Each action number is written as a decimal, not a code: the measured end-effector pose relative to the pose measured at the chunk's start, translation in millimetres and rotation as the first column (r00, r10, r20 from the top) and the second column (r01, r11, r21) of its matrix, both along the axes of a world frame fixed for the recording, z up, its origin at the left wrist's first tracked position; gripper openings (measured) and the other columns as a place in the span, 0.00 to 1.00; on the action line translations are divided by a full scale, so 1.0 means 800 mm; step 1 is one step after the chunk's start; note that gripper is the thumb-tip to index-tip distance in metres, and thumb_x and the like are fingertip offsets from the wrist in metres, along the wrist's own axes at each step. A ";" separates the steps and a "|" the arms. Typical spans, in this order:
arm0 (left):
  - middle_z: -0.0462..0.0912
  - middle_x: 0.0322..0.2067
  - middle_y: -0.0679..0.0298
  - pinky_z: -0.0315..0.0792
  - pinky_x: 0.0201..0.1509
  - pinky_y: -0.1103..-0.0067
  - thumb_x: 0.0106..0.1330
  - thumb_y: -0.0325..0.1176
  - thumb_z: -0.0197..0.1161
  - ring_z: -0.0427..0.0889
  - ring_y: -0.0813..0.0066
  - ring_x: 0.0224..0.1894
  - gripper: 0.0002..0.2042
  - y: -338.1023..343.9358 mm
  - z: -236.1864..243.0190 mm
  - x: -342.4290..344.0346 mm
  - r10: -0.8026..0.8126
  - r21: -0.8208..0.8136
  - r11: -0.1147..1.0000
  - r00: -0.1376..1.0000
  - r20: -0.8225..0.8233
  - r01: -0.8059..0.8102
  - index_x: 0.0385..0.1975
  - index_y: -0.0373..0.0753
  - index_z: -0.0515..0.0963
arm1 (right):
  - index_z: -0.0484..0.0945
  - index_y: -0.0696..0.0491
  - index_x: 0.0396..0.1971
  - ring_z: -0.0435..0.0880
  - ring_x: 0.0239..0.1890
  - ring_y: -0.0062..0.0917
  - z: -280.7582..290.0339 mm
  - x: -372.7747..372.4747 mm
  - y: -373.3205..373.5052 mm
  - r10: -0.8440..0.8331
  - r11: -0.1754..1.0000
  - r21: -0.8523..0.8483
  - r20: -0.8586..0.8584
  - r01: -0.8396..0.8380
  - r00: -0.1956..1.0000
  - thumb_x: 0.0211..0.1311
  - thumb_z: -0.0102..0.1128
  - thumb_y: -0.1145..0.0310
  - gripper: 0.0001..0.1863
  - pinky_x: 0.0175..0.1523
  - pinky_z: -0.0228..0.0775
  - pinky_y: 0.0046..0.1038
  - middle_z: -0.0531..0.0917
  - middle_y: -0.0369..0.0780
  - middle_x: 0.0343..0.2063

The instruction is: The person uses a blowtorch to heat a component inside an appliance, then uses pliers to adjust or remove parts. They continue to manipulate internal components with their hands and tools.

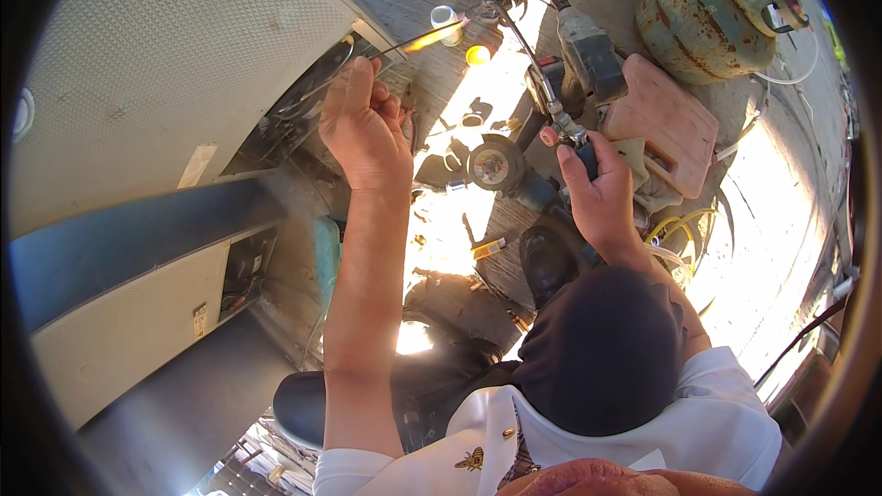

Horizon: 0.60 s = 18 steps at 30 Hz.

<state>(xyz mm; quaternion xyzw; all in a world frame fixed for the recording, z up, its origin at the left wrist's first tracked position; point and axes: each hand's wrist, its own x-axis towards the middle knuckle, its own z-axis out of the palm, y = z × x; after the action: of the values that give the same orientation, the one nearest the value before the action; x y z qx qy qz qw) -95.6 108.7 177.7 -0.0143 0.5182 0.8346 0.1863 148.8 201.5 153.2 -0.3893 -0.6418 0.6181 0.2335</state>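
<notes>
My left hand [363, 124] is raised beside a pale appliance, its fingers pinched on a thin metal rod [401, 46]. The rod slants up and right toward an orange flame [435, 35]. My right hand [604, 191] is wrapped around the dark handle of a gas torch [530, 57], near its red knob. The torch's long, thin metal neck reaches away from me and curves left at its far end, where the flame points left. Behind the flame, a white jar [446, 16] stands on the floor, with a yellow lid [478, 55] nearby.
Pale textured appliance panels [175, 55] fill the left side. An angle grinder [494, 165] lies between my arms. A power drill [591, 53], a pinkish plastic case [666, 124] and a rusty gas cylinder [703, 18] are at the far right. A yellow hose [684, 228] coils near my right forearm.
</notes>
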 end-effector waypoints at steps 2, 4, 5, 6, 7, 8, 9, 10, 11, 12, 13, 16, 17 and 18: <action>0.85 0.39 0.67 0.67 0.32 0.83 0.71 0.29 0.70 0.73 0.85 0.29 0.04 0.000 0.002 0.000 -0.006 -0.006 1.000 1.000 0.001 0.006 0.41 0.39 0.83 | 0.80 0.60 0.45 0.64 0.27 0.09 0.001 0.000 0.000 0.002 1.000 -0.008 0.004 -0.002 1.000 0.76 0.62 0.69 0.09 0.30 0.58 0.19 0.71 0.26 0.24; 0.85 0.39 0.67 0.67 0.32 0.83 0.71 0.29 0.70 0.72 0.85 0.29 0.04 0.000 0.004 0.000 -0.019 -0.014 1.000 1.000 0.001 0.019 0.41 0.40 0.83 | 0.80 0.60 0.45 0.64 0.27 0.09 0.001 0.000 0.000 -0.001 1.000 0.002 0.003 0.001 1.000 0.76 0.62 0.69 0.09 0.30 0.58 0.19 0.71 0.26 0.23; 0.85 0.39 0.67 0.67 0.32 0.83 0.72 0.29 0.70 0.72 0.85 0.29 0.04 0.000 0.003 -0.001 -0.016 -0.014 1.000 1.000 0.000 0.016 0.41 0.40 0.83 | 0.80 0.60 0.45 0.64 0.27 0.09 0.001 0.000 0.000 -0.002 1.000 0.006 0.003 0.002 1.000 0.76 0.62 0.69 0.09 0.30 0.59 0.19 0.71 0.26 0.23; 0.85 0.39 0.67 0.67 0.32 0.83 0.72 0.29 0.70 0.72 0.85 0.29 0.04 0.000 0.003 -0.001 -0.014 -0.014 1.000 1.000 0.000 0.014 0.41 0.40 0.83 | 0.80 0.60 0.45 0.64 0.27 0.09 0.002 0.000 0.000 0.000 1.000 0.001 0.005 0.000 1.000 0.76 0.62 0.69 0.09 0.30 0.59 0.19 0.71 0.26 0.23; 0.85 0.39 0.67 0.67 0.32 0.83 0.72 0.29 0.70 0.72 0.85 0.29 0.04 0.001 0.003 -0.002 -0.012 -0.014 1.000 1.000 -0.001 0.012 0.41 0.40 0.83 | 0.80 0.60 0.45 0.64 0.27 0.09 0.002 0.000 0.000 0.001 1.000 -0.004 0.007 -0.001 1.000 0.76 0.62 0.69 0.09 0.30 0.59 0.19 0.71 0.26 0.23; 0.85 0.39 0.67 0.67 0.32 0.83 0.72 0.29 0.70 0.72 0.85 0.29 0.04 0.001 0.003 -0.002 -0.009 -0.012 1.000 1.000 0.000 0.009 0.41 0.40 0.83 | 0.80 0.60 0.45 0.64 0.27 0.09 0.003 0.000 0.000 0.003 1.000 -0.011 0.009 -0.003 1.000 0.77 0.62 0.69 0.09 0.30 0.59 0.19 0.71 0.26 0.23; 0.85 0.39 0.67 0.67 0.32 0.83 0.72 0.29 0.70 0.72 0.85 0.29 0.04 0.002 0.003 -0.002 -0.006 -0.010 1.000 1.000 0.001 0.006 0.41 0.40 0.83 | 0.80 0.60 0.46 0.64 0.27 0.09 0.003 0.000 0.000 0.002 1.000 -0.011 0.011 -0.002 1.000 0.76 0.62 0.69 0.09 0.30 0.59 0.19 0.72 0.26 0.23; 0.85 0.39 0.67 0.67 0.32 0.83 0.72 0.29 0.70 0.71 0.85 0.29 0.04 0.003 0.003 -0.002 -0.002 -0.008 1.000 1.000 0.002 0.002 0.41 0.40 0.83 | 0.80 0.60 0.46 0.64 0.27 0.09 0.003 0.000 0.000 0.002 1.000 -0.011 0.014 -0.002 1.000 0.76 0.62 0.69 0.09 0.30 0.59 0.19 0.72 0.26 0.23; 0.85 0.39 0.67 0.67 0.32 0.83 0.72 0.29 0.70 0.71 0.85 0.29 0.04 0.003 0.003 -0.002 -0.001 -0.010 1.000 1.000 0.002 0.001 0.41 0.40 0.83 | 0.80 0.60 0.46 0.64 0.27 0.09 0.003 0.000 0.001 0.001 1.000 -0.011 0.017 -0.001 1.000 0.76 0.62 0.69 0.09 0.30 0.59 0.19 0.72 0.26 0.23; 0.85 0.39 0.67 0.67 0.32 0.83 0.72 0.29 0.70 0.71 0.85 0.29 0.04 0.004 0.003 -0.003 0.000 -0.011 1.000 1.000 0.003 0.000 0.41 0.40 0.83 | 0.80 0.60 0.46 0.64 0.27 0.09 0.003 0.000 0.001 0.002 1.000 -0.010 0.021 -0.002 1.000 0.76 0.62 0.69 0.09 0.30 0.59 0.19 0.72 0.26 0.23; 0.85 0.39 0.67 0.67 0.32 0.83 0.72 0.29 0.70 0.71 0.85 0.29 0.04 0.004 0.003 -0.003 0.001 -0.013 1.000 1.000 0.003 -0.001 0.41 0.40 0.83 | 0.80 0.60 0.46 0.64 0.27 0.09 0.002 0.000 0.001 0.003 1.000 -0.008 0.025 -0.003 1.000 0.76 0.62 0.69 0.09 0.31 0.59 0.19 0.72 0.26 0.23; 0.85 0.39 0.67 0.66 0.32 0.83 0.72 0.30 0.70 0.71 0.85 0.29 0.04 0.005 0.001 -0.005 -0.003 -0.014 1.000 1.000 0.002 0.003 0.41 0.40 0.83 | 0.80 0.60 0.46 0.64 0.27 0.09 0.000 0.000 0.003 0.003 1.000 -0.017 0.026 -0.003 1.000 0.76 0.62 0.68 0.10 0.31 0.59 0.19 0.72 0.26 0.23; 0.85 0.39 0.67 0.66 0.32 0.83 0.72 0.30 0.69 0.71 0.85 0.29 0.03 0.006 0.000 -0.005 -0.004 -0.018 1.000 1.000 0.002 0.004 0.41 0.40 0.83 | 0.80 0.60 0.46 0.64 0.27 0.09 -0.001 -0.001 0.004 0.004 1.000 -0.023 0.023 -0.003 1.000 0.76 0.62 0.68 0.10 0.31 0.59 0.19 0.72 0.26 0.23; 0.85 0.39 0.67 0.66 0.32 0.83 0.72 0.30 0.69 0.71 0.85 0.29 0.03 0.006 0.001 -0.005 -0.006 -0.022 1.000 1.000 0.002 0.006 0.41 0.40 0.83 | 0.80 0.60 0.46 0.64 0.27 0.09 -0.002 -0.001 0.004 0.007 1.000 -0.022 0.027 -0.006 1.000 0.76 0.62 0.68 0.10 0.31 0.60 0.19 0.72 0.26 0.23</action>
<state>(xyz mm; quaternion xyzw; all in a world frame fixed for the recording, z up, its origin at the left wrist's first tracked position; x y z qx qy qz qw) -99.8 113.8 178.2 -0.0158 0.5272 0.8283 0.1892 148.1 204.9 151.5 -0.3980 -0.6394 0.6204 0.2187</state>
